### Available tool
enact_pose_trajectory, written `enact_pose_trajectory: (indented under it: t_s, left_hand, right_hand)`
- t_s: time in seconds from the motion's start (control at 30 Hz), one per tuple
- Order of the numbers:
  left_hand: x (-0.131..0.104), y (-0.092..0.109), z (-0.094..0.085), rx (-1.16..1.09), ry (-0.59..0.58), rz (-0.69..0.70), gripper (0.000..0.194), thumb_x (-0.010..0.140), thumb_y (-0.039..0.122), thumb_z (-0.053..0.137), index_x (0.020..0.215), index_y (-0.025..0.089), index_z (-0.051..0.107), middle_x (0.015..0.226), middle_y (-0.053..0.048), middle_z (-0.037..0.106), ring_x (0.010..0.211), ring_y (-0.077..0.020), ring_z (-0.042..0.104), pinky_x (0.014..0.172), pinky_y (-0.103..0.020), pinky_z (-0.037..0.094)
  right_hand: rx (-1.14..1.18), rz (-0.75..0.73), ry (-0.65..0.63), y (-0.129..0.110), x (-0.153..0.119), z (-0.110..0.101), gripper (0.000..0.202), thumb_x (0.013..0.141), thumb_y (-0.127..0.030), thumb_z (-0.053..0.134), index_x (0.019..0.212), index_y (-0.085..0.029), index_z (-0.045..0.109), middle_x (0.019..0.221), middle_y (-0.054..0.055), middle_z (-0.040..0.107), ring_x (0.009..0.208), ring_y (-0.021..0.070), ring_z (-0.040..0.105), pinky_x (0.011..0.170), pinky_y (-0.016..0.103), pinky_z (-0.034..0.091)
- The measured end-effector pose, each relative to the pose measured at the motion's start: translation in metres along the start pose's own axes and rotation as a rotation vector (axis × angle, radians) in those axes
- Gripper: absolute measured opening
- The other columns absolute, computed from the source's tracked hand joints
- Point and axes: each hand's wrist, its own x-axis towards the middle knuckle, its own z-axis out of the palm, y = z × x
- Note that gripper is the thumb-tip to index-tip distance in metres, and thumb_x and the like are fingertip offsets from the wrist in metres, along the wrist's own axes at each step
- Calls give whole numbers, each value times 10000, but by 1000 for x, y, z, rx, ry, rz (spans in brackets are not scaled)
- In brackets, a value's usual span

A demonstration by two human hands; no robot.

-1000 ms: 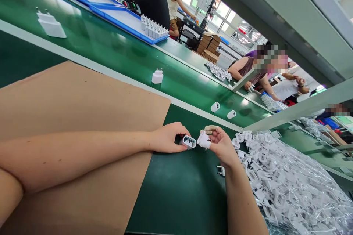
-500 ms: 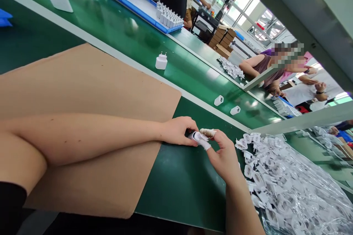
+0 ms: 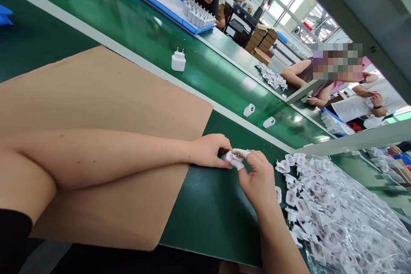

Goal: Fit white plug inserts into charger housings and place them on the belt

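Note:
My left hand (image 3: 212,150) is closed around a white plug-charger housing (image 3: 228,156), low over the green tabletop. At its open end, my right hand (image 3: 258,175) pinches with thumb and forefinger, both wrapped in white finger covers. The forefinger's cover looks stained brown. Between those fingertips a small white part, perhaps the charger's end piece, seems to be pressed against the housing; the fingers hide most of it. Right of my right hand lies a heap of white plug end pieces (image 3: 302,205), partly in a clear plastic bag (image 3: 362,218).
A brown cardboard sheet (image 3: 128,94) lies under my left forearm. Beyond a pale rail runs a green belt (image 3: 212,81) bearing a white charger (image 3: 178,60) with pins up and two open housings (image 3: 249,110). Farther off are a blue tray (image 3: 192,29) of chargers and several people. A metal frame slants overhead.
The chargers and housings on the belt have shifted left. My right fingers have closed in on the housing's open end, while my left hand has hardly moved.

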Motion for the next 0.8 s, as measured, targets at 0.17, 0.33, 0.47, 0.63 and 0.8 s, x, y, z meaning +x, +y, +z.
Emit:
enact_pose_trajectory:
  t_s: [0.17,0.33,0.47,0.63,0.8]
  left_hand:
    - [-2,1,4,4,26,-23,271,762,416,801,750,182,665,769,-3,617,764,-168,569,650,-263,408]
    - [-5,6,8,25,34,-62,299,786,452,741,719,184,628,760,-3,605,735,-165,561,648,-269,409]
    - [-2,11,4,6,-52,-123,339,793,516,716,900,195,705,775,-1,637,707,-171,571,626,-269,414]
    - [38,-18,-36,121,135,-191,463,738,556,745,1035,201,734,834,-14,706,741,-198,621,670,-278,463]
    - [100,-75,-104,456,504,-455,456,787,477,698,1160,214,702,1035,-64,745,921,-279,671,748,-320,489]
  right_hand:
    - [13,125,-63,-3,3,1,278,717,-76,575,902,-231,713,785,31,689,759,228,607,607,317,426]
    - [-101,100,6,-7,-3,10,274,692,-72,577,894,-206,706,810,55,680,799,244,603,730,367,440]
    - [232,155,-3,7,-1,14,365,788,-180,661,1144,-247,704,937,29,737,887,231,647,831,367,491]
    - [57,409,39,56,6,-11,596,911,-397,664,1458,-218,507,1398,144,606,1301,311,544,1092,468,412]
    - [-421,1032,-271,99,-3,-36,472,939,-270,619,1374,-91,582,1412,302,494,1268,478,533,940,596,463]
